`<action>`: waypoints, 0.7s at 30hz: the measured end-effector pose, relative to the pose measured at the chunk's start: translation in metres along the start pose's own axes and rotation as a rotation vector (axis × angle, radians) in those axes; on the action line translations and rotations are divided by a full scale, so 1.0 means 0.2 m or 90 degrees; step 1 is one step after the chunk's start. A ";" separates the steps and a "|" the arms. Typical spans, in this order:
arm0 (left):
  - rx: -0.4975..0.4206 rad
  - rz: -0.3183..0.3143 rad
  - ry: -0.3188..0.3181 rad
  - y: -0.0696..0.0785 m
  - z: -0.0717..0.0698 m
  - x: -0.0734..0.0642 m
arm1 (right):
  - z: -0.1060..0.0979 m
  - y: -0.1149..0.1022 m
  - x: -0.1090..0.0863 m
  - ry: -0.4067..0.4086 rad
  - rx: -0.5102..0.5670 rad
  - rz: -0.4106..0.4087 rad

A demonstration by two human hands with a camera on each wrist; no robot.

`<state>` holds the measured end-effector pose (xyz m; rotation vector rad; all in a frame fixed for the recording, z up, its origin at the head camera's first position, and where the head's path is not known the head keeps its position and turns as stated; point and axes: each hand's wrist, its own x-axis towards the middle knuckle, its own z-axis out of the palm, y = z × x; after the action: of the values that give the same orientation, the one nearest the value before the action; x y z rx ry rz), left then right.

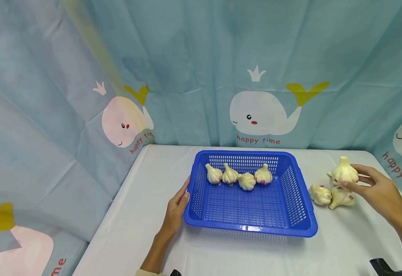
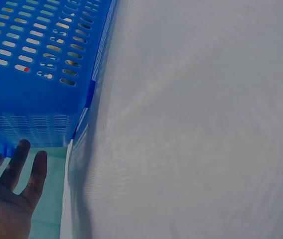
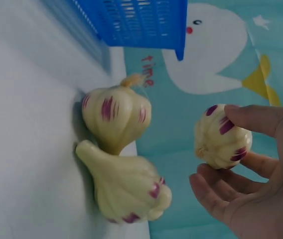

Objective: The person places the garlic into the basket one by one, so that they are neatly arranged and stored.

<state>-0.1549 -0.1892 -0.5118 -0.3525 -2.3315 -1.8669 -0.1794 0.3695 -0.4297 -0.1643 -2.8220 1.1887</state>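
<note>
A blue plastic basket [image 1: 245, 230] stands on the table with several garlic bulbs [image 1: 247, 181] in a row toward its back. Against the basket's left side rests my left hand [image 1: 176, 212]; in the left wrist view its fingers [image 2: 38, 172] are fairly straight and spread at the basket's edge. To the basket's right, my right hand [image 1: 376, 189] holds a garlic bulb [image 1: 344, 172] between thumb and fingers, raised off the table. Two more bulbs lie below it: one with its top turned away [image 1: 320, 194] and one on its side [image 1: 342, 197].
A white cloth [image 1: 145, 184] covers the table. Behind and to the sides hangs a blue curtain [image 1: 187, 76] printed with whales. Dark objects at the wrists [image 1: 381, 266] show at the bottom edge. The loose bulbs lie close to the basket's right wall.
</note>
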 end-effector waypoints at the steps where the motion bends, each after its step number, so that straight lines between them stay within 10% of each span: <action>1: 0.000 0.000 0.001 0.00 0.00 0.00 | 0.00 -0.01 0.00 -0.005 0.004 -0.008; 21: 0.001 -0.001 0.002 0.00 0.00 0.00 | 0.06 -0.24 0.03 -0.049 0.024 -0.082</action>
<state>-0.1538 -0.1884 -0.5115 -0.3470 -2.3322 -1.8647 -0.1900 0.3285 -0.4045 0.0668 -2.8222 1.2443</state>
